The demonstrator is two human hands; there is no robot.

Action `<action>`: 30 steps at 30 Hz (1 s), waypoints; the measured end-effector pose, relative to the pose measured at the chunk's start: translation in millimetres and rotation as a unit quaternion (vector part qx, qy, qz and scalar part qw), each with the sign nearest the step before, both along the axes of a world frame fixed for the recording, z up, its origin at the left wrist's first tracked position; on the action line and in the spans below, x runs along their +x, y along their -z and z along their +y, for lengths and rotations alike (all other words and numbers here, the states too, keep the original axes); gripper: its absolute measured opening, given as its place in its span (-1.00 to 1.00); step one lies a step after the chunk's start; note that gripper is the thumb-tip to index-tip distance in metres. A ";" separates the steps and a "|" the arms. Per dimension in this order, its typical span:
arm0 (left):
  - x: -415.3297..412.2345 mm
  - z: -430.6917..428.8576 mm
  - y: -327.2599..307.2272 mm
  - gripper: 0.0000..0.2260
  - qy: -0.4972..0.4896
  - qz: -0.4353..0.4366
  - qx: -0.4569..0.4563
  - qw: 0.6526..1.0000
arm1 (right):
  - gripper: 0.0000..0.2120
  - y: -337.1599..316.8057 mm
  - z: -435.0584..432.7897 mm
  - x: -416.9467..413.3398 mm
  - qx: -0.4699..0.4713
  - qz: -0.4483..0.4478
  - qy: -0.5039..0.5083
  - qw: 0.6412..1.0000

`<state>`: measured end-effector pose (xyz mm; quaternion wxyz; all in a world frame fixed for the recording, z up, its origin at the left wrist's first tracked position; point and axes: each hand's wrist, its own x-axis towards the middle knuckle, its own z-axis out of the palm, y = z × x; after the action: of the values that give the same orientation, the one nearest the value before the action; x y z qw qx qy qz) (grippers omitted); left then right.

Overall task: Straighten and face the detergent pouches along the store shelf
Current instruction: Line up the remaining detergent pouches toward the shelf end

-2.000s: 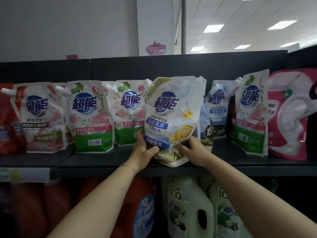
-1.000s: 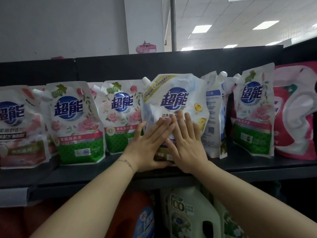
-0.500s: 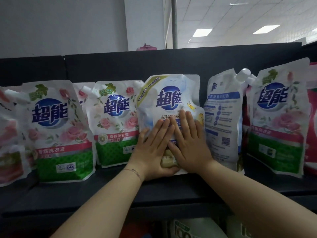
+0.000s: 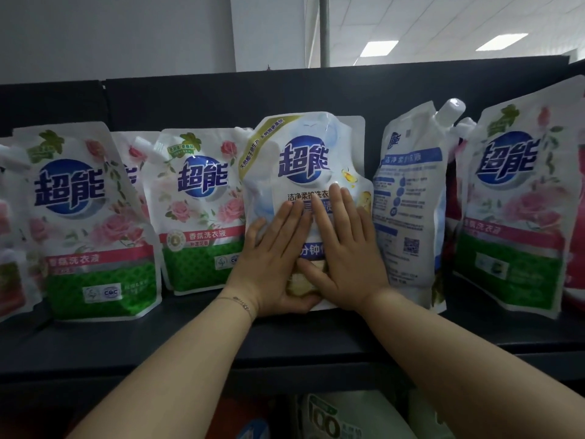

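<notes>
**Q:** Where does the blue-and-white pouch (image 4: 304,160) stand?

**A:** Upright at the middle of the shelf (image 4: 285,343), front label outward. A rose pouch (image 4: 199,210) is on its left and a reversed pouch (image 4: 408,201) on its right (back panel and printed code showing).

**Q:** And the grip?

**A:** The left hand (image 4: 275,264) and right hand (image 4: 345,251) lie side by side on the pouch's lower front. Fingers are straight and palms pressed flat, so neither grip closes round anything. A thin bracelet (image 4: 240,302) circles the left wrist.
</notes>
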<state>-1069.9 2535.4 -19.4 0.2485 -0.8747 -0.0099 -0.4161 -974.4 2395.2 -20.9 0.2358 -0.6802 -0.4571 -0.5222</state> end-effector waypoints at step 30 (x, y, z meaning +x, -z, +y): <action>-14.5 -19.3 -5.1 -0.01 -0.063 0.066 -0.061 0.994 | -0.27 -1.4 -3.5 -20.3 -0.168 0.062 0.038 0.983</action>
<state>-1084.4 2516.1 -14.3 0.2205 -0.9113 -0.0741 -0.3396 -994.7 2391.7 -19.5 0.1263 -0.7580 -0.4966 -0.4037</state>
